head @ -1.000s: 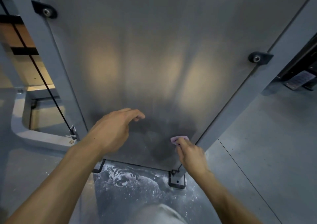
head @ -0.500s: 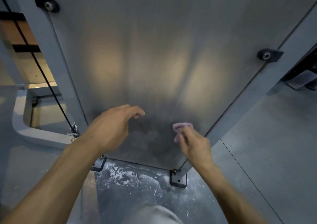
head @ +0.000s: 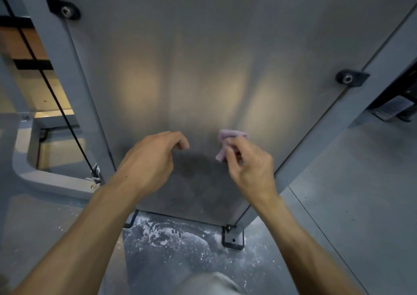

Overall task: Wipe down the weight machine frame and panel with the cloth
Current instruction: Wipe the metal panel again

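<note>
Your right hand [head: 250, 168] pinches the small bunched lilac cloth [head: 228, 142] in its fingers against the low brushed grey metal panel [head: 203, 46]; your left hand [head: 149, 161] hovers, fingers loosely curled, empty. Such a small wad risks skipping streaks of panel.

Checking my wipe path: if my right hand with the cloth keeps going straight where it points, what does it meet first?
Likely more bare panel: the right hand points its cloth up the sheet, nothing else in line.
</note>
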A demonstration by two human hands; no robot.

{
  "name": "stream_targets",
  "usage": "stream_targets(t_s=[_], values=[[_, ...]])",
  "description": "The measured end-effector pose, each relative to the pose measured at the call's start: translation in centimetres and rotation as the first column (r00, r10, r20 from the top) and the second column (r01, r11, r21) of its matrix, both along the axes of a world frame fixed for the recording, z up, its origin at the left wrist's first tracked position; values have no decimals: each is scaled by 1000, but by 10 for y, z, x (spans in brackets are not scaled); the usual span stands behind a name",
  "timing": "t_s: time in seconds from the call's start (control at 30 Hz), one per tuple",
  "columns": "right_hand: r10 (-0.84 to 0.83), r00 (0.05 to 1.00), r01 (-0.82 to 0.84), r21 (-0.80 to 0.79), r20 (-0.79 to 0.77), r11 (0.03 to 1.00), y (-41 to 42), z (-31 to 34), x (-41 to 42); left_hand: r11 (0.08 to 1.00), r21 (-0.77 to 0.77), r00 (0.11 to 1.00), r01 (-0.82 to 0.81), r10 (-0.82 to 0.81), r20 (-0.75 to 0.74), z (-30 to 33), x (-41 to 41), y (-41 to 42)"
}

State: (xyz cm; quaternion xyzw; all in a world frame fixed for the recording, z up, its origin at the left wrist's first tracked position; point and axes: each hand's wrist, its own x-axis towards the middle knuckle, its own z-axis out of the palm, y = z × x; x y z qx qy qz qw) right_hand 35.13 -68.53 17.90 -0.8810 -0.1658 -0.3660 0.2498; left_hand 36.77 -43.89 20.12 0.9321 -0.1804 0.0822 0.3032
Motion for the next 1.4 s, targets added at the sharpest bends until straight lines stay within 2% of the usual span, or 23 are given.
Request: stream_targets(t_s=[0.07,0.13,0.2,0.23,0.27,0.33,0.4,0.47,0.53,0.6,0.63,0.73,0.8,0.87,0.93,1.0,1.07,1.13,1.2,1.27,1.3,1.33,1.4], values=[[-12,999,10,72,39,997,5,-8,1,1000,7,1000,-23,24,-12,0,0,1],[59,975,-68,-33,-212,997,8,-43,-5,999,27,999,-39,39,-14,0,-2,2],[-15,864,-146,-280,-503,949,3,-85,-11,998,24,998,-51,52,-22,0,-3,5],[-57,826,-163,-333,-561,929,0,-91,-12,998,13,998,-54,55,-24,-1,-3,7],[-52,810,-162,-307,-585,938,-2,-87,-10,998,-2,998,-56,56,-27,-1,-2,8],[69,859,-176,-167,-507,970,0,-59,-7,998,-3,998,-59,59,-24,-1,-2,11],[162,938,-182,-37,-307,983,6,-5,-3,998,-3,998,-58,58,-8,0,-4,11],[178,982,-172,104,-56,980,7,51,2,999,9,999,-49,49,0,1,-5,9],[136,986,-152,185,97,971,9,88,5,999,19,999,-44,44,-2,2,-7,7],[110,990,-129,234,91,964,13,80,3,999,22,999,-40,40,0,1,-9,6],[113,993,-116,225,25,967,12,59,-2,999,16,999,-35,35,1,0,-9,5],[133,926,-128,38,-354,991,-2,-21,-22,1000,-2,1000,-25,25,-4,-2,-9,6],[107,872,-122,-1,-477,993,-17,-36,-27,1000,-5,1000,-28,28,-7,-2,-9,7],[108,916,-112,13,-387,994,-20,0,-22,999,7,999,-39,39,-16,0,-9,7],[131,977,-123,60,-165,991,-11,64,-13,998,30,998,-51,52,-22,2,-10,6],[147,987,-156,174,63,972,-2,126,-5,996,59,997,-63,65,-39,6,-11,5],[132,978,-169,238,161,957,6,154,1,994,73,994,-84,89,-65,9,-15,4],[117,981,-152,229,158,962,19,134,5,990,75,990,-122,127,-63,10,-18,8],[175,985,-174,122,0,977,32,77,7,984,67,984,-166,170,-55,11,-18,12],[98,944,-159,-174,-315,972,44,12,8,976,73,976,-204,209,-68,13,-18,19],[4,900,-166,-336,-435,927,47,-13,7,973,68,971,-220,225,-75,14,-20,21],[-75,860,-183,-442,-505,878,48,-26,6,972,56,970,-228,232,-78,13,-21,23],[-85,854,-200,-474,-513,858,49,-16,10,969,44,967,-241,244,-76,16,-23,29]])
